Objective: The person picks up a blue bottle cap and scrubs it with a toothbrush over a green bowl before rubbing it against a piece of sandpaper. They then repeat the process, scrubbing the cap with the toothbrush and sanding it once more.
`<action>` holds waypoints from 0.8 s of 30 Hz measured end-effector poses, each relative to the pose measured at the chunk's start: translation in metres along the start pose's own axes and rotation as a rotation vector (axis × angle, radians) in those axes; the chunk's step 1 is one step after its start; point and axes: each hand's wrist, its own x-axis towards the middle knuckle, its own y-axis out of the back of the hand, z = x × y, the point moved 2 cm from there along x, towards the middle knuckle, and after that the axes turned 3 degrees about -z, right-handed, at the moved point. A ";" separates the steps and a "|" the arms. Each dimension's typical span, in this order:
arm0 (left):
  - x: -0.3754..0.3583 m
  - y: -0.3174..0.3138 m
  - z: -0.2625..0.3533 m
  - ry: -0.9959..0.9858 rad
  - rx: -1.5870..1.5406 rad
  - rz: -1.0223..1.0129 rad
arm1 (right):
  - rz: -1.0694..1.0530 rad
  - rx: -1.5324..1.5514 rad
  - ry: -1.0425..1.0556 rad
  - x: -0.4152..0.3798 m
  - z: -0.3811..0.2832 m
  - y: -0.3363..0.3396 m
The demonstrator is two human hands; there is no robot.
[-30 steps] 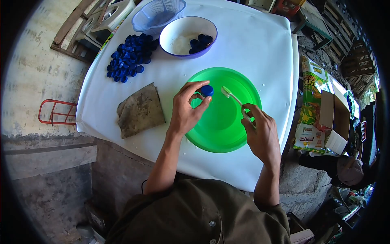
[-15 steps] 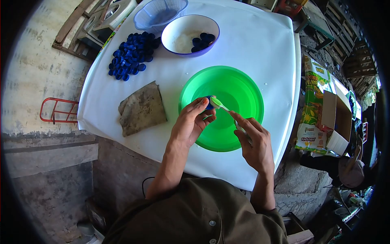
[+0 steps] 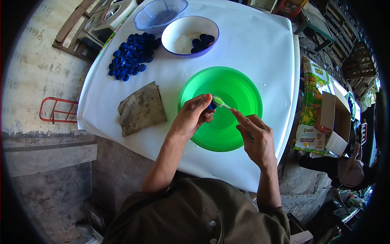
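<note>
Over the left part of a green basin (image 3: 191, 136), my left hand (image 3: 191, 116) is closed on a blue bottle cap (image 3: 212, 105), mostly covered by the fingers. My right hand (image 3: 256, 136) grips the handle of a green-and-white toothbrush (image 3: 219, 101). Its bristle head lies against the cap. A pile of blue caps (image 3: 132, 57) rests at the table's far left. Beside it, a white bowl with a purple outside (image 3: 172, 32) holds several more blue caps and some whitish, foamy-looking liquid.
Left of the basin lies a stained, folded cloth (image 3: 142, 109) on the white-covered table (image 3: 248, 36). A blue plastic basket (image 3: 144, 20) stands behind the bowl. To the right are an open cardboard box (image 3: 335, 118) and another person (image 3: 351, 173).
The cap has turned in my left hand, and the toothbrush head has shifted slightly right against it. My right hand has moved a little to the right.
</note>
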 end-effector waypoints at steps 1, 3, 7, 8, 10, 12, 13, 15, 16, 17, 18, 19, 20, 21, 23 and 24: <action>0.002 0.000 0.001 -0.010 0.013 -0.004 | 0.007 -0.021 0.012 0.001 0.001 -0.002; 0.004 0.001 0.004 -0.020 0.051 0.009 | -0.023 -0.052 0.008 0.000 -0.001 -0.005; 0.004 0.002 0.006 -0.027 0.113 0.011 | -0.009 -0.054 0.001 -0.002 -0.003 -0.005; 0.004 0.002 0.006 -0.031 0.121 -0.005 | 0.015 -0.068 0.008 -0.001 0.000 -0.006; 0.006 0.004 0.007 -0.053 0.122 0.012 | 0.024 -0.045 0.004 -0.001 0.000 -0.007; 0.007 0.004 0.008 -0.082 0.133 0.024 | -0.009 0.031 -0.017 -0.002 -0.004 -0.011; 0.006 0.004 0.007 -0.097 0.143 0.031 | -0.017 0.086 -0.035 -0.002 -0.005 -0.011; 0.005 0.004 0.007 -0.104 0.142 0.021 | 0.009 0.015 -0.037 0.000 -0.001 -0.009; 0.005 0.005 0.006 -0.095 0.129 0.003 | 0.021 -0.021 -0.040 0.000 0.000 -0.008; 0.006 0.005 0.006 -0.088 0.116 -0.014 | 0.053 -0.044 -0.015 0.001 -0.002 -0.008; 0.006 0.005 0.007 -0.101 0.107 -0.010 | 0.060 -0.028 -0.010 0.001 -0.004 -0.010; 0.006 0.005 0.008 -0.113 0.098 -0.005 | 0.066 -0.013 -0.006 0.000 -0.006 -0.014; 0.006 0.006 0.009 -0.127 0.089 -0.002 | 0.073 0.002 -0.001 -0.001 -0.007 -0.016; 0.006 0.006 0.010 -0.139 0.092 -0.005 | -0.002 0.065 -0.050 -0.002 -0.011 -0.014; 0.004 0.007 0.012 -0.160 0.101 -0.008 | 0.005 0.107 -0.032 0.000 -0.009 -0.012; 0.004 0.006 0.012 -0.154 0.103 -0.007 | 0.009 0.129 -0.026 0.000 -0.007 -0.011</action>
